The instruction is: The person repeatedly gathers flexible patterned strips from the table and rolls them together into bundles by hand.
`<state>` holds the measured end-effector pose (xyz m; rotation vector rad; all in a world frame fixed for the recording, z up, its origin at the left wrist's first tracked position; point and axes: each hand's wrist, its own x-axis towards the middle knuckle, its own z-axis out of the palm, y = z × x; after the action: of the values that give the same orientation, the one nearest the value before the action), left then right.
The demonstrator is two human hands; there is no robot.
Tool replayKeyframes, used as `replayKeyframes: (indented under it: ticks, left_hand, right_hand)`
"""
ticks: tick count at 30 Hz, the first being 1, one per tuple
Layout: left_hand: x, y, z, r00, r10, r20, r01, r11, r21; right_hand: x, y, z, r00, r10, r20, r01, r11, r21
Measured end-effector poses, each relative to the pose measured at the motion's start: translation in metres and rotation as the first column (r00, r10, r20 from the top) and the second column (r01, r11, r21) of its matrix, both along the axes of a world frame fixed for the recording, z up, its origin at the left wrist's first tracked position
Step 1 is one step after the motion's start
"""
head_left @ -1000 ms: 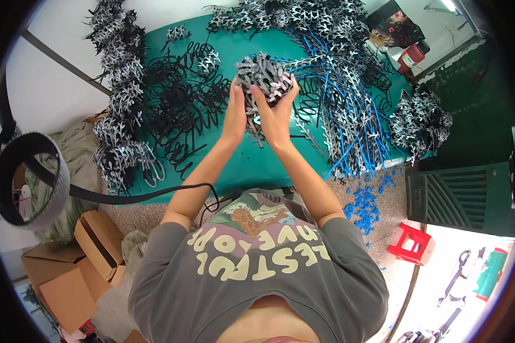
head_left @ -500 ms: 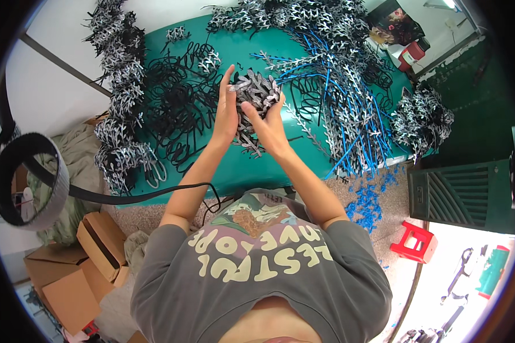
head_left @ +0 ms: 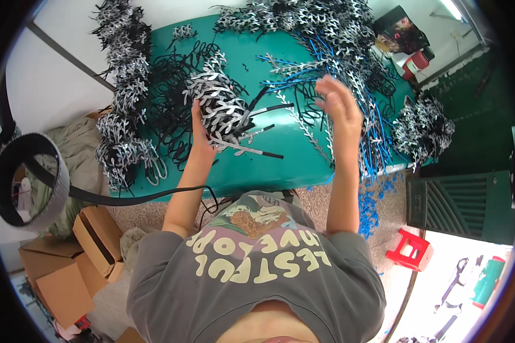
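My left hand [head_left: 200, 130] grips a thick bundle of silver leaf-shaped trim [head_left: 223, 108] on black backing. The thumb side shows along the bundle's left edge; the other fingers are hidden behind it. Several loose strip ends with black tips stick out to the right. My right hand [head_left: 343, 106] is raised apart from the bundle, with fingers loosely bent, slightly blurred and nothing visible in them. Below and beside it, silver leaf strips and blue cords [head_left: 372, 134] lie over the right part of the green table [head_left: 252, 174].
Heaped silver trim [head_left: 123, 68] lines the table's left edge, with more [head_left: 423, 126] on the right. Tangled black cords [head_left: 171, 114] lie left of the bundle. A red stool [head_left: 410, 250], blue scraps [head_left: 368, 208] and cardboard boxes [head_left: 68, 286] are on the floor.
My hands have parted. The right has let go of the bundle and moved right; the left has carried the bundle leftward, and loose strip ends now fan out from it.
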<state>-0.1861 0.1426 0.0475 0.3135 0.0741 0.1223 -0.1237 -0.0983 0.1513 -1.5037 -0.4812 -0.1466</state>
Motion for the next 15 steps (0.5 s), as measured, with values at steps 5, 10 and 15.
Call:
replayKeyframes:
  ticks: [5, 10, 15]
  left_hand:
    - [-0.002, 0.001, 0.004, 0.982, 0.031, 0.188, -0.011, 0.994, -0.106]
    - [0.002, 0.012, -0.005, 0.968, 0.035, 0.249, 0.004, 0.988, -0.154]
    - [-0.001, 0.003, -0.007, 0.971, -0.005, 0.24, 0.052, 0.98, -0.194]
  right_hand:
    - [-0.036, 0.015, -0.054, 0.879, 0.244, -0.409, -0.199, 0.968, 0.15]
    - [-0.056, 0.029, -0.059, 0.764, 0.407, -0.5, -0.166, 0.874, 0.457]
    - [-0.053, 0.03, -0.057, 0.702, 0.552, -0.451, -0.227, 0.773, 0.592]
